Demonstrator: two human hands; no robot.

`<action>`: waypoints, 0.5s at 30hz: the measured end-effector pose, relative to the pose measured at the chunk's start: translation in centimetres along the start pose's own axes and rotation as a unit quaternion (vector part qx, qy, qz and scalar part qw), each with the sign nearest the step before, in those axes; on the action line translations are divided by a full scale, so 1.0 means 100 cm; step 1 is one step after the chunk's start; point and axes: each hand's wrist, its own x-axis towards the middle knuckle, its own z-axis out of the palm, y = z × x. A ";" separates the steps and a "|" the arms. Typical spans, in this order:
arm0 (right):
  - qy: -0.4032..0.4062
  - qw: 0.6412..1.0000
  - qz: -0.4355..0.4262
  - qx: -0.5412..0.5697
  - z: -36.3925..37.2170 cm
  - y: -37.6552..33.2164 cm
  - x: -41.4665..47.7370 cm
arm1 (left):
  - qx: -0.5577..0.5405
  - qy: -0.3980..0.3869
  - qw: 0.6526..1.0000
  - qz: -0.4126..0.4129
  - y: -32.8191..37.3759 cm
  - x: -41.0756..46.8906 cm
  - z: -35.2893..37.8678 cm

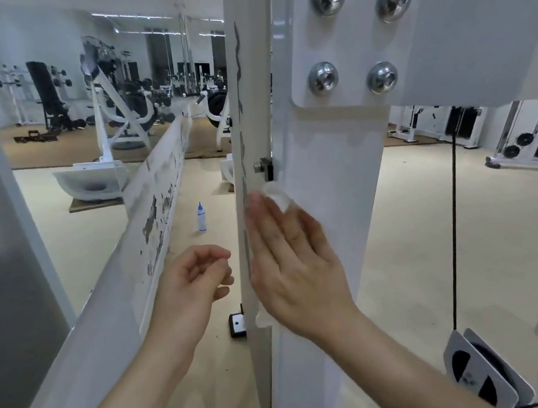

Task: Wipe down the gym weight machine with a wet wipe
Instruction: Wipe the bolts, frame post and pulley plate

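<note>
My two bare forearms reach up from the bottom of the view. My right hand [290, 265] lies flat, fingers straight and together, pressing a white wet wipe [277, 196] against the white upright post [335, 164] of the weight machine. The wipe peeks out past my fingertips at twelve o'clock and below my palm at six. My left hand [195, 273], at nine o'clock from the right, hangs free with fingers loosely curled, holding nothing.

Just above my fingertips, at twelve o'clock, a small black bracket with a bolt [264, 168] juts from the post's left edge. I judge a stroke upward could snag the wipe there or scrape a finger. Nothing pinches the wipe, so it could also slide out from under my flat palm.

The post's face runs bare toward six o'clock and across to its right edge at three, giving room to sweep. Higher up sits a bolted plate [352, 42]. A black cable [454, 230] hangs well apart at three o'clock; a slanted beam [153, 208] with chipped paint lies at nine.
</note>
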 end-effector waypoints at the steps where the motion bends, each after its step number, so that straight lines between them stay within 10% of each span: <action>1: -0.016 0.996 -0.078 -0.026 -0.002 0.011 0.009 | -0.006 0.004 1.000 0.010 0.000 -0.001 0.000; 4: -0.132 0.944 -0.262 -0.153 -0.009 0.021 0.028 | -0.008 0.013 0.999 0.046 0.002 -0.003 0.001; 10: -0.410 0.712 -0.488 -0.293 -0.008 -0.017 -0.019 | 0.039 0.026 0.998 0.036 -0.031 -0.015 -0.021; 15: -0.316 0.849 -0.405 -0.121 -0.015 0.006 -0.002 | 0.075 -0.027 0.996 0.051 -0.052 -0.034 -0.017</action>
